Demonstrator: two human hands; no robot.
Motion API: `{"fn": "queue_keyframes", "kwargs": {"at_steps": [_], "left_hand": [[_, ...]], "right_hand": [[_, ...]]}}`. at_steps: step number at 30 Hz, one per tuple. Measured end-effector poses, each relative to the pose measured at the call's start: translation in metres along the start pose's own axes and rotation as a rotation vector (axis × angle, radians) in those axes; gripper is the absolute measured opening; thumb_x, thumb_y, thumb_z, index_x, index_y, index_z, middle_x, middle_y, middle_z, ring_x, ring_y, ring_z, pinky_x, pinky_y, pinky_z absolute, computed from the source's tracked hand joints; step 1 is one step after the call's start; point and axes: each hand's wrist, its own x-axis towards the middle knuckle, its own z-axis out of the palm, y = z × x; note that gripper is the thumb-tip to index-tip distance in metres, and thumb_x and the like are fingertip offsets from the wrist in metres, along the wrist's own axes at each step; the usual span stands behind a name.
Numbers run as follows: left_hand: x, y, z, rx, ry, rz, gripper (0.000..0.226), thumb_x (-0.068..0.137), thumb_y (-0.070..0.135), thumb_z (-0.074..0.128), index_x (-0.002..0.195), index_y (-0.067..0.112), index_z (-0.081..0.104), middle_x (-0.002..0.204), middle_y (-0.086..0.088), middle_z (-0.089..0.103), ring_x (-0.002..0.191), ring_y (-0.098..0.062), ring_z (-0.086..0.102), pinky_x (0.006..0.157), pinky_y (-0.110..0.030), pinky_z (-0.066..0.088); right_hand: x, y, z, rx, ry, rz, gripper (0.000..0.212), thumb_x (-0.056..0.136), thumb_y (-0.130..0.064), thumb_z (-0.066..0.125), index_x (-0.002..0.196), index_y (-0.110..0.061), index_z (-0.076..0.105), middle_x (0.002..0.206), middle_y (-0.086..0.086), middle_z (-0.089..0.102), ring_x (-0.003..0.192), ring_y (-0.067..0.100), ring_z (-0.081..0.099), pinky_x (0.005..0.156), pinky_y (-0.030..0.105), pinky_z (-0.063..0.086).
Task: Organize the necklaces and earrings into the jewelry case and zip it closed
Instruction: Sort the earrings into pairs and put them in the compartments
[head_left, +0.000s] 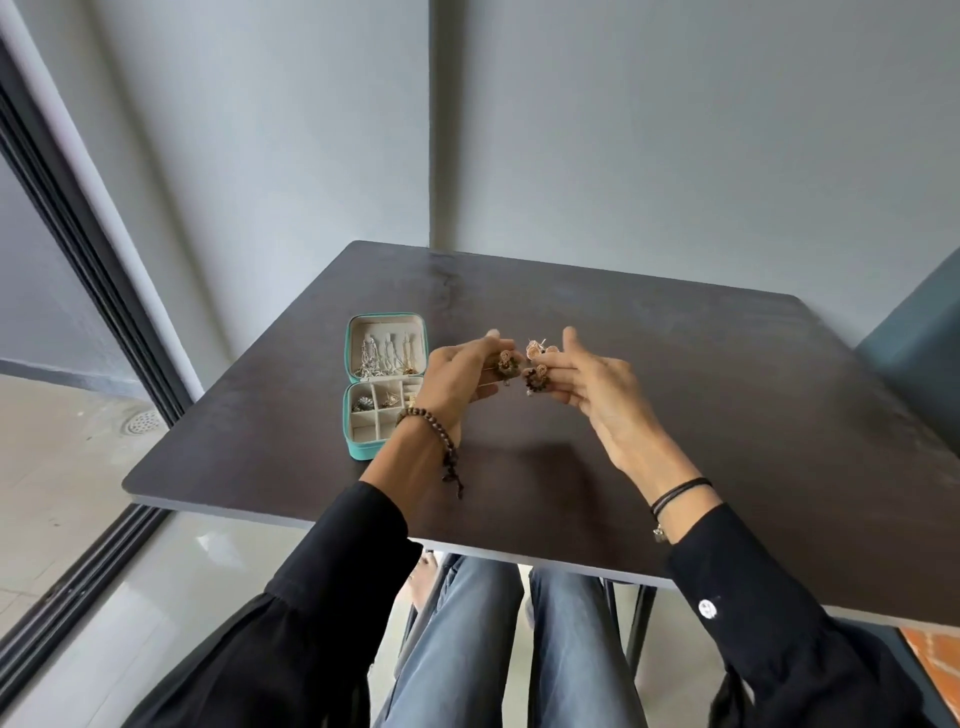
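A teal jewelry case (358, 451) lies open on the left part of the dark table (675, 389). Silver necklaces (382, 356) hang in its lid, and small pieces sit in the divided lower tray. My left hand (462, 382) is raised just right of the case and pinches a brown-and-gold dangling earring (506, 365). My right hand (597, 395) faces it a short way off and pinches a matching earring (537, 366) between thumb and fingertips, its other fingers spread upward. Both earrings hang above the table.
The table stands against a grey wall corner. A sliding glass door frame (78, 270) runs along the left. A teal chair back (919, 332) shows at the right edge. My knees are under the near table edge.
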Motion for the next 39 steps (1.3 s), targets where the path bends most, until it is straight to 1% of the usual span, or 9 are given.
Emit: {"fn": "queue_keyframes", "kwargs": {"at_steps": [5,9,14,17,20,25,31,36,39], "left_hand": [[-0.009,0.011,-0.017,-0.01,-0.038,-0.069,0.047,0.105,0.041,0.038,0.11,0.013,0.076,0.106,0.0,0.077,0.11,-0.02,0.069,0.097,-0.036,0.048],[-0.017,0.015,-0.032,0.003,-0.033,-0.051,0.035,0.1,0.037,0.053,0.111,0.013,0.075,0.106,0.0,0.077,0.108,-0.018,0.07,0.096,-0.037,0.048],[-0.028,0.012,-0.061,0.073,0.022,0.08,0.023,0.092,0.013,0.07,0.113,0.006,0.073,0.108,-0.012,0.076,0.108,-0.026,0.07,0.094,-0.034,0.054],[-0.038,0.014,-0.086,0.111,0.07,0.138,0.023,0.089,0.01,0.072,0.112,0.005,0.073,0.1,-0.011,0.077,0.09,-0.017,0.074,0.086,-0.028,0.058],[-0.049,0.014,-0.113,0.141,0.114,0.183,0.026,0.087,0.008,0.073,0.112,0.002,0.073,0.097,-0.011,0.077,0.082,-0.014,0.074,0.076,-0.021,0.059],[-0.055,0.01,-0.145,0.235,0.21,0.226,0.026,0.083,0.019,0.079,0.107,0.009,0.077,0.093,-0.009,0.078,0.09,-0.02,0.075,0.073,-0.018,0.055],[-0.059,0.003,-0.159,0.315,0.283,0.235,0.024,0.08,0.026,0.082,0.101,0.015,0.078,0.088,-0.003,0.079,0.087,-0.017,0.076,0.078,-0.026,0.057],[-0.059,-0.007,-0.155,0.297,0.291,0.222,0.02,0.078,0.024,0.084,0.096,0.016,0.079,0.086,-0.001,0.079,0.087,-0.014,0.076,0.076,-0.02,0.054],[-0.058,-0.012,-0.152,0.294,0.3,0.218,0.02,0.078,0.021,0.084,0.096,0.014,0.079,0.086,-0.001,0.079,0.085,-0.013,0.076,0.082,-0.023,0.057]], "right_hand": [[-0.007,-0.009,0.011,0.012,-0.081,0.009,0.065,0.104,-0.058,0.036,0.102,-0.011,0.08,0.101,0.003,0.08,0.096,0.013,0.075,0.091,0.031,0.054],[-0.01,-0.015,0.022,-0.005,-0.146,0.012,0.061,0.104,-0.056,0.04,0.104,-0.01,0.079,0.101,0.005,0.08,0.099,0.016,0.075,0.092,0.032,0.054],[-0.012,-0.017,0.042,-0.083,-0.219,-0.1,0.017,0.094,-0.019,0.07,0.106,-0.011,0.079,0.104,0.005,0.079,0.104,0.019,0.073,0.087,0.028,0.055],[-0.013,-0.014,0.059,-0.188,-0.279,-0.175,0.02,0.092,-0.008,0.073,0.11,-0.013,0.077,0.1,0.003,0.079,0.1,0.015,0.073,0.087,0.023,0.057],[-0.013,-0.011,0.079,-0.237,-0.336,-0.234,0.02,0.09,-0.01,0.076,0.109,-0.016,0.077,0.1,0.0,0.079,0.097,0.011,0.074,0.088,0.024,0.058],[-0.014,-0.001,0.11,-0.407,-0.346,-0.325,0.017,0.088,-0.021,0.079,0.105,-0.026,0.079,0.095,-0.01,0.078,0.091,0.002,0.073,0.09,0.028,0.059],[-0.021,0.008,0.132,-0.577,-0.314,-0.395,0.019,0.085,-0.023,0.082,0.104,-0.025,0.078,0.089,-0.014,0.076,0.084,-0.009,0.069,0.073,0.002,0.046],[-0.028,0.015,0.138,-0.597,-0.317,-0.395,0.018,0.084,-0.018,0.083,0.102,-0.018,0.079,0.085,-0.012,0.075,0.08,-0.007,0.069,0.072,0.001,0.047],[-0.03,0.017,0.141,-0.644,-0.308,-0.436,0.016,0.086,-0.019,0.082,0.101,-0.02,0.079,0.092,-0.007,0.076,0.077,-0.001,0.07,0.071,0.002,0.047]]}}
